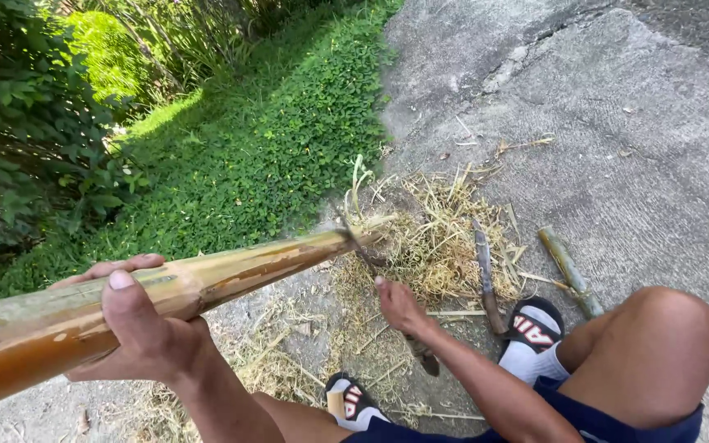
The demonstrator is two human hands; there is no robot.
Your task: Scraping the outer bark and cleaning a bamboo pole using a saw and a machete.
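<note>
My left hand (137, 328) grips a long yellow-green cane stalk (248, 267) that runs from the lower left out towards the middle of the view. Its far end is partly peeled. My right hand (400, 305) is closed around the handle of a dark knife (423, 357). The blade is blurred by motion and reaches up to the stalk's far tip. Below the tip lies a pile of dry peelings (445, 238).
Two cut cane pieces (486, 275) (568, 267) lie on the concrete ground (617, 123) beside the pile. My feet in slide sandals and white socks (535, 328) (350, 402) rest near it, with my bare knee (658, 344) at right. Green ground cover (248, 148) and shrubs border the left.
</note>
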